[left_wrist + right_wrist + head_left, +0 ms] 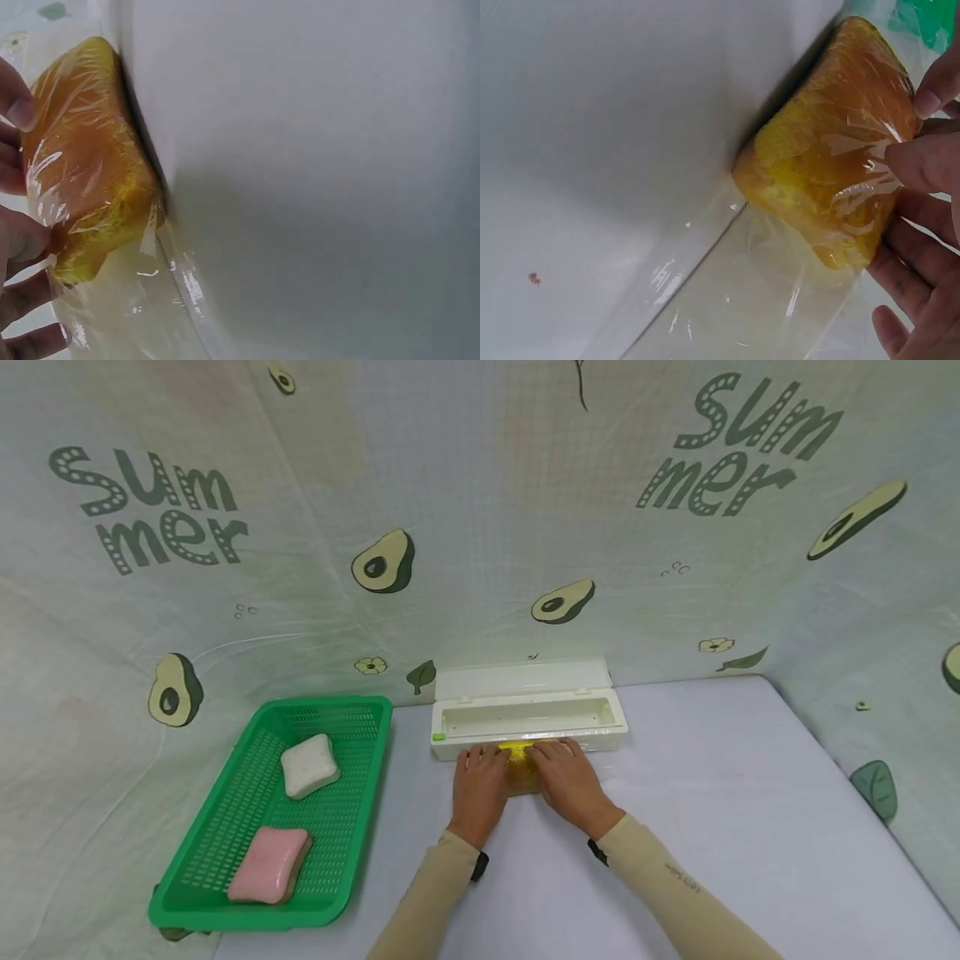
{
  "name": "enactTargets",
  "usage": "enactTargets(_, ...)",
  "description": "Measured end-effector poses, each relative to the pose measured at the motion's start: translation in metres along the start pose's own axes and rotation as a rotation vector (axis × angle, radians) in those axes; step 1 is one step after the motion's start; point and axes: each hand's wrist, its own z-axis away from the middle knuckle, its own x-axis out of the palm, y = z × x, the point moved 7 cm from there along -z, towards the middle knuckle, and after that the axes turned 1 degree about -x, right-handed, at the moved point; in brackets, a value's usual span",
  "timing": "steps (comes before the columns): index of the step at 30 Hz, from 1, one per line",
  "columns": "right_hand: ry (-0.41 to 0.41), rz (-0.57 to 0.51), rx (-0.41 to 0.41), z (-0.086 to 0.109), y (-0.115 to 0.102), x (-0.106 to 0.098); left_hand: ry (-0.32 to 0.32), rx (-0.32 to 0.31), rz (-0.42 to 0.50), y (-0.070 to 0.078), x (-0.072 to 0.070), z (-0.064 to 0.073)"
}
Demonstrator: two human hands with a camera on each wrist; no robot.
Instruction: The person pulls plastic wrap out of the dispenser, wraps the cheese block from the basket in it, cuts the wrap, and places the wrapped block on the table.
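A yellow-orange, bread-slice-shaped piece (pixel 522 774) lies under clear cling film (pixel 780 300) at the front of a white film dispenser box (pixel 528 714). My left hand (pixel 480 789) grips its left end, thumb pressed on the film. On the right end, my right hand (pixel 572 785) holds it the same way, fingers curled over the far side. Both wrist views show the piece with shiny, creased film stretched over its top. Film also spreads past its ends, along the box front. The box lid (pixel 525 677) stands raised at the back.
To the left stands a green plastic basket (pixel 369 802) holding a white slice-shaped piece (pixel 310 766) and a pink one (pixel 270 865). A printed cloth (pixel 465 485) hangs behind the white tabletop (pixel 697 793) and along its sides.
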Motion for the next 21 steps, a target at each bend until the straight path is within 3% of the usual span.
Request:
enactTargets(6,-0.020,-0.025,0.019,0.000,0.002,0.002,-0.027,-0.047,0.077,-0.004,0.007,0.000)
enactTargets(13,-0.103,0.012,0.056,-0.002,0.000,0.009,-0.045,-0.090,0.095,-0.007,0.007,0.002)
enactTargets(17,-0.098,0.022,0.066,0.000,-0.002,0.013,0.033,-0.141,0.186,-0.017,0.003,0.003)
enactTargets(21,-0.079,0.024,0.049,0.000,-0.002,0.014,0.163,-0.246,0.289,-0.041,-0.002,0.008)
